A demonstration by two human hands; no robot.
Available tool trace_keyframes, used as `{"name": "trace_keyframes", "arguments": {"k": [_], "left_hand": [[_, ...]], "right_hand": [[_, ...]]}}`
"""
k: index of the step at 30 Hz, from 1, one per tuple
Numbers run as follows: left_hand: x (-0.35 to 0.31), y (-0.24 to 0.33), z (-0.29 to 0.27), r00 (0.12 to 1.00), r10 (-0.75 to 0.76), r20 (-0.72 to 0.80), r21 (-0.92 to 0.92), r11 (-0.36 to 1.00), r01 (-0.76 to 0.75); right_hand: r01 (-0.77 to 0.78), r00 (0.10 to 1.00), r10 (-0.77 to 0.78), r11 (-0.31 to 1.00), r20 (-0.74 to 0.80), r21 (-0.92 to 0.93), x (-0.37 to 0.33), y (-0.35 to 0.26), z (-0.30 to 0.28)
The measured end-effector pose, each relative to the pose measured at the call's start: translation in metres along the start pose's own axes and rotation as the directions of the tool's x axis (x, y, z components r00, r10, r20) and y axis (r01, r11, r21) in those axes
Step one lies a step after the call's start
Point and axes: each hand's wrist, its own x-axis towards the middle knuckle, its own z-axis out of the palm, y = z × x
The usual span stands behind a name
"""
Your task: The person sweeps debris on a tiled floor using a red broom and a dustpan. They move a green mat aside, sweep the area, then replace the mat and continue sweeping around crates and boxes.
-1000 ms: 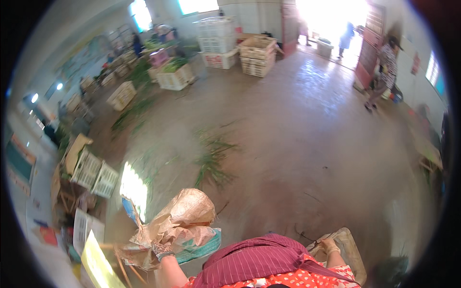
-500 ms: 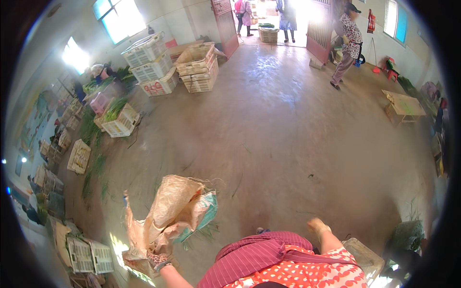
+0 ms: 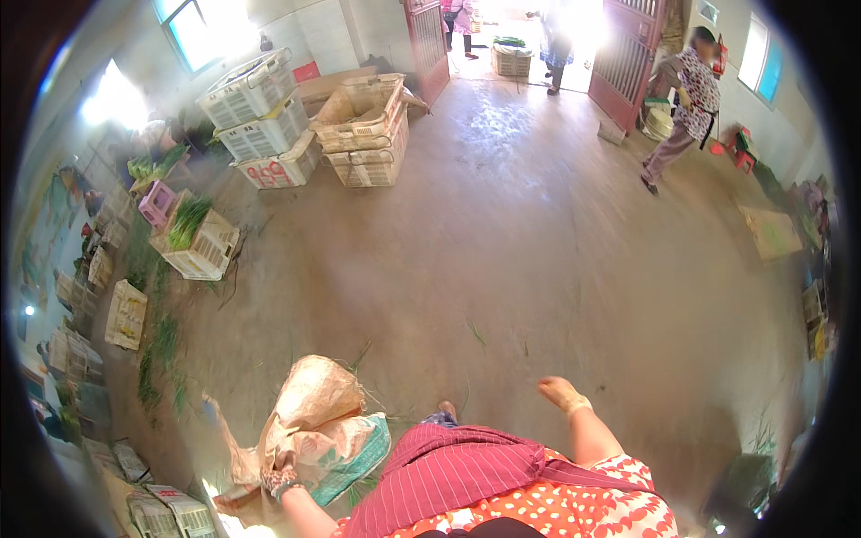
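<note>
My left hand (image 3: pixel 283 477), in a spotted glove with a dark band at the wrist, grips crumpled woven sacks (image 3: pixel 314 394) at my left side. Their cloth is mostly tan, with a green-and-white part (image 3: pixel 363 453) hanging beside it. Nothing shows in my right hand (image 3: pixel 565 394), which swings out in front of me in a tan covering; how its fingers are bent is too blurred to make out. A maroon striped cloth (image 3: pixel 448 475) hangs over my spotted red clothing.
Stacked plastic crates (image 3: pixel 363 161) stand ahead on the left, near a crate holding green stalks (image 3: pixel 193 242). Loose greens (image 3: pixel 161 341) litter the floor. A person (image 3: pixel 682 108) walks at the right of the open red doors (image 3: pixel 628 58). A flat cardboard piece (image 3: pixel 771 233) lies right.
The view has moved forward and turned slightly right. My right hand has swung toward the middle, and the sacks hang closer to me. A person in the doorway has moved right.
</note>
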Motion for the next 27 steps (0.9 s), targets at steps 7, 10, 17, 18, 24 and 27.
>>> {"name": "trace_keyframes", "arguments": {"k": [7, 10, 17, 18, 24, 27], "left_hand": [[0.053, 0.134, 0.216, 0.874, 0.273, 0.401, 0.407, 0.802, -0.437], [0.091, 0.189, 0.324, 0.882, 0.116, 0.456, -0.426, 0.899, 0.102], [0.157, 0.314, 0.531, 0.964, -0.019, 0.265, -0.742, 0.635, 0.217], [0.163, 0.341, 0.555, 0.955, -0.031, 0.296, -0.769, 0.585, 0.257], [0.171, 0.481, 0.675, 0.864, 0.387, 0.321, -0.855, 0.511, 0.089], [0.176, 0.533, 0.734, 0.757, 0.567, 0.325, -0.911, 0.403, 0.089]], "right_hand": [[-0.487, 0.849, 0.521, 0.715, 0.082, 0.501, 0.019, 0.115, -0.024], [-0.624, 0.752, 0.63, 0.584, 0.195, 0.519, 0.041, 0.135, -0.016], [0.14, 0.97, 0.037, 0.72, 0.24, -0.679, 0.228, 0.043, -0.081], [-0.26, 0.946, 0.283, 0.954, 0.16, -0.15, 0.262, 0.003, -0.105], [0.106, 0.973, -0.028, 0.938, -0.231, 0.33, 0.393, -0.272, -0.252], [0.217, 0.97, -0.094, 0.749, -0.225, 0.626, 0.426, -0.345, -0.287]]}}
